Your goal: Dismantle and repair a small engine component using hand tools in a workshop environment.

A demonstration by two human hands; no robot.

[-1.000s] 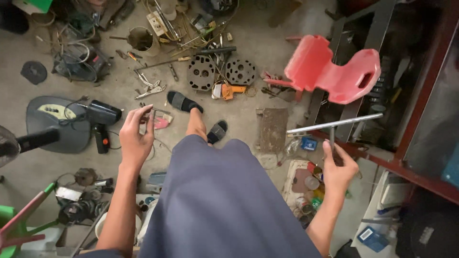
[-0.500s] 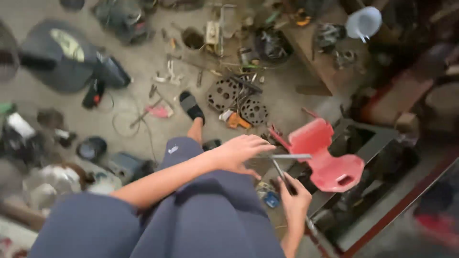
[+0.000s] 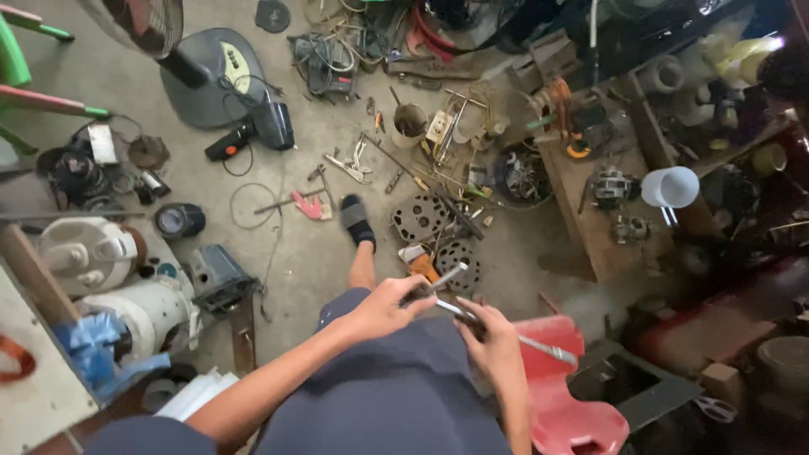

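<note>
Gripping a short metal tool between thumb and fingers, the left hand sits over the lap, just above the grey-blue shorts. The right hand is closed around a long metal rod, whose bright end sticks out to the right over the red plastic chair. The two hands nearly touch, and the tool's tip meets the rod's near end (the exact contact is too small to make out). Beyond the knee, one foot in a black sandal rests on the concrete floor. Two round perforated metal discs lie just right of that foot, with an orange-handled tool near them. Farther off stand a grey fan base, a black power drill beside it, and a white cup on a wooden bench at right.
</note>
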